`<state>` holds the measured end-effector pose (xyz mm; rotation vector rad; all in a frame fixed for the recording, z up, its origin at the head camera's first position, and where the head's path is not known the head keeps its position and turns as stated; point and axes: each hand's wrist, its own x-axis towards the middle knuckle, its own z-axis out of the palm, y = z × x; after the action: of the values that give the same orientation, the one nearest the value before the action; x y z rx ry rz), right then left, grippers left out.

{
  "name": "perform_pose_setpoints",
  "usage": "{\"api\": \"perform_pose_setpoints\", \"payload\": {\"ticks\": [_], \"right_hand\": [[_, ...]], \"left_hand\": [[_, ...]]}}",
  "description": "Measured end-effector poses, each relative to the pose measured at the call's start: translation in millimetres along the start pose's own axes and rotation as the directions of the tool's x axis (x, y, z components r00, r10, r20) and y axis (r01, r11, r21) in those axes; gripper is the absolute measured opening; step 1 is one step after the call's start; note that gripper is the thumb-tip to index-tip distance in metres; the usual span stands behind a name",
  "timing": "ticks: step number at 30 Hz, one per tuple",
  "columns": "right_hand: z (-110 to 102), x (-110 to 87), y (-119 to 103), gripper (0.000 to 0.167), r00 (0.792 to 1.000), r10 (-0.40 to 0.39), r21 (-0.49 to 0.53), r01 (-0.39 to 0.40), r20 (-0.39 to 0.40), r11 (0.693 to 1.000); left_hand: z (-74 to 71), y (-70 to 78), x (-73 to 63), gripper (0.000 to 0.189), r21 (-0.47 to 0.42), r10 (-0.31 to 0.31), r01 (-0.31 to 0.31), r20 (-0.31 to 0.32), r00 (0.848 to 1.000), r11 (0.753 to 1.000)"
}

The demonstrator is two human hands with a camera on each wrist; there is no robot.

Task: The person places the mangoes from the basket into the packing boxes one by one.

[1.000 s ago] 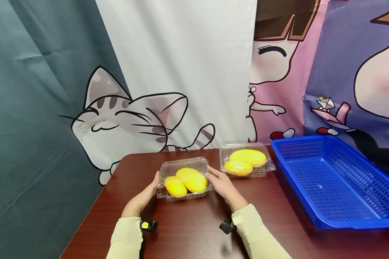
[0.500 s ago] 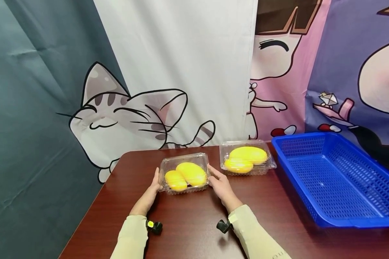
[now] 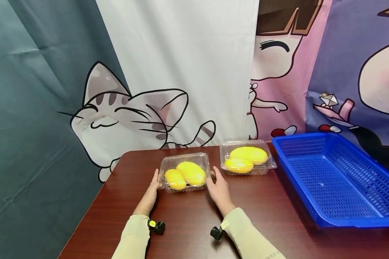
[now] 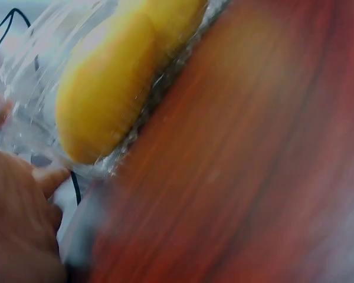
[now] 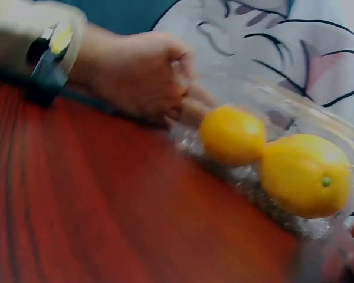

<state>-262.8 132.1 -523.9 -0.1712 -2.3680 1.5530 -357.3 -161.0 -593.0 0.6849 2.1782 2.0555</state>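
Note:
A clear plastic clamshell box (image 3: 181,160) lies on the brown table, its lid down over two smooth yellow fruits that look like mangoes (image 3: 191,173). At its left end is my left hand (image 3: 150,194); in the left wrist view its thumb and a finger hold the box's corner, beside a yellow fruit (image 4: 106,88). My right hand (image 3: 219,190) is at the right end, fingers loosely extended alongside the box. Whether they still touch it is hard to tell. The right wrist view shows both fruits through the plastic and the left hand (image 5: 147,76) beyond.
A second clear clamshell box (image 3: 226,145) with similar yellow fruits stands at the back, right of the first. Farther right is a blue perforated basket (image 3: 298,183). A printed cloth (image 3: 181,54) hangs behind the table (image 3: 188,230).
The box has shifted slightly back and its lid looks flatter than a second ago. My right hand has turned and its fingers have loosened at the box's right end; the left hand stays there.

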Motion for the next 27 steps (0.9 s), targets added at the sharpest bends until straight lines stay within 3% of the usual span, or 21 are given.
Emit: {"api": "perform_pose_setpoints", "payload": {"ticks": [1, 2, 3, 5, 7, 10, 14, 18, 21, 23, 27], "right_hand": [[1, -1.3, -1, 0.051, 1.000, -0.018, -0.074, 0.017, -0.013, 0.997], [3, -2.7, -2, 0.049, 0.999, -0.027, -0.138, 0.023, -0.022, 0.990], [4, -4.0, -3, 0.048, 0.999, -0.030, -0.198, 0.024, -0.028, 0.980], [8, -5.7, -5, 0.049, 0.999, -0.032, -0.281, 0.023, -0.026, 0.960], [13, -7.1, -8, 0.054, 1.000, -0.012, -0.321, 0.010, -0.003, 0.947], [20, -7.3, -11, 0.057, 0.999, 0.033, -0.323, -0.026, 0.018, 0.946], [27, -4.8, -15, 0.057, 0.999, 0.044, -0.309, -0.036, 0.018, 0.950], [28, -2.1, -15, 0.056, 0.999, 0.041, -0.307, -0.033, 0.021, 0.951], [28, -1.4, -13, 0.056, 0.999, 0.040, -0.306, -0.032, 0.020, 0.952], [28, -1.2, -11, 0.057, 0.999, 0.032, -0.306, -0.027, 0.014, 0.952], [31, 1.4, -8, 0.060, 1.000, 0.002, -0.330, -0.001, 0.004, 0.944]], "left_hand": [[8.4, 19.3, -6.4, 0.083, 0.093, -0.067, 0.071, -0.040, 0.997, 0.993], [17.3, 42.1, -12.8, 0.079, 0.198, -0.164, 0.179, -0.092, 0.982, 0.964], [25.2, 61.4, -19.0, 0.075, 0.286, -0.256, 0.286, -0.137, 0.957, 0.915], [33.3, 76.2, -21.3, 0.069, 0.341, -0.350, 0.400, -0.199, 0.915, 0.851], [38.3, 84.1, -21.6, 0.067, 0.302, -0.414, 0.471, -0.237, 0.879, 0.828], [40.6, 84.2, -20.7, 0.067, 0.223, -0.429, 0.487, -0.262, 0.865, 0.845], [41.7, 79.8, -22.5, 0.071, 0.190, -0.389, 0.444, -0.267, 0.882, 0.876], [46.6, 80.0, -23.8, 0.076, 0.140, -0.377, 0.434, -0.313, 0.872, 0.890], [48.9, 81.9, -22.1, 0.071, 0.138, -0.391, 0.455, -0.335, 0.857, 0.880], [48.4, 82.7, -20.6, 0.068, 0.182, -0.405, 0.480, -0.337, 0.850, 0.858], [49.5, 83.6, -15.2, 0.068, 0.333, -0.363, 0.483, -0.364, 0.858, 0.810]]}}
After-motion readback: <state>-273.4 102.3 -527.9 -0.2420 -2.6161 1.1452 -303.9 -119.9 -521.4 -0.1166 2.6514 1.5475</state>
